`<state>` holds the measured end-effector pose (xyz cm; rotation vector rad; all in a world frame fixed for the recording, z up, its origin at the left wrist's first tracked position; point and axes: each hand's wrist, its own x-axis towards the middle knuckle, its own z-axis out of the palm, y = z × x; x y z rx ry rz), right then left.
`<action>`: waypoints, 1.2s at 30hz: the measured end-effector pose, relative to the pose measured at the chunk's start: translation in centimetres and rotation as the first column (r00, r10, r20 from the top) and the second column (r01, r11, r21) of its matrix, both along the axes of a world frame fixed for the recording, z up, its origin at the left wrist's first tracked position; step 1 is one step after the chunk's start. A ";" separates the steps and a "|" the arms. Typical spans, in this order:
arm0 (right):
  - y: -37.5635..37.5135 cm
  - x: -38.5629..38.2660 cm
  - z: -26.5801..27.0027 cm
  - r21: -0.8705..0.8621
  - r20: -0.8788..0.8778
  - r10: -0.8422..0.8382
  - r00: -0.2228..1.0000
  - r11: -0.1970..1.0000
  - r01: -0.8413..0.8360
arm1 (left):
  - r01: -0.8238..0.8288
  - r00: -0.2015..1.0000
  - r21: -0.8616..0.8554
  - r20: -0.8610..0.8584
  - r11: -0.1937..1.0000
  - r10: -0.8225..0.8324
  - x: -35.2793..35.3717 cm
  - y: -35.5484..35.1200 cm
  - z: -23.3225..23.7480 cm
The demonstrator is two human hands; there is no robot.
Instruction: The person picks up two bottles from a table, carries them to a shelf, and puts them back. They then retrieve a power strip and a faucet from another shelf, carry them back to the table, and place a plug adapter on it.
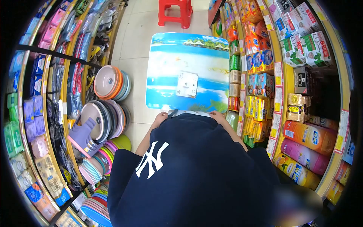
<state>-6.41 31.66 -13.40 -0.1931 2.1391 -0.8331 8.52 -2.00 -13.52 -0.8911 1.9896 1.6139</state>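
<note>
My left hand (161,116) is closed at the left side of the dark shirt's front, near a short black strap (173,112). On the other side of the shirt front, my right hand (216,115) is also closed. What the fingers grip is too small to tell. A narrow whitish edge shows between the hands. Just beyond them is a small rounded table (166,72) with a beach picture on its top. A flat white packet (188,84) with dark print lies on it.
A red plastic stool (175,13) stands on the tiled floor (132,49) beyond the table. Stacked basins (106,83) and a purple plastic item (84,135) line the left shelves. Boxed soap (298,49) and large bottles (308,136) fill the right shelves.
</note>
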 end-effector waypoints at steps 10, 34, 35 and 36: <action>1.2 1.1 2.2 0.047 0.113 -0.007 0.994 0.999 0.002 | 0.163 0.985 -0.064 0.069 0.985 -0.158 -1.6 -0.5 -3.1; -14.7 -13.9 -5.1 0.091 0.074 -0.093 0.993 0.992 0.086 | -0.078 0.996 -0.024 0.030 0.997 0.078 -18.8 -0.3 -11.9; -15.2 -13.9 -6.5 -0.005 0.120 -0.130 0.984 0.991 0.132 | -0.067 0.997 -0.025 0.046 0.997 0.068 -19.2 -0.1 -11.5; -15.2 -13.4 -9.3 -0.098 0.167 -0.162 0.973 0.979 0.180 | -0.057 0.997 -0.024 0.059 0.998 0.058 -19.8 0.1 -10.8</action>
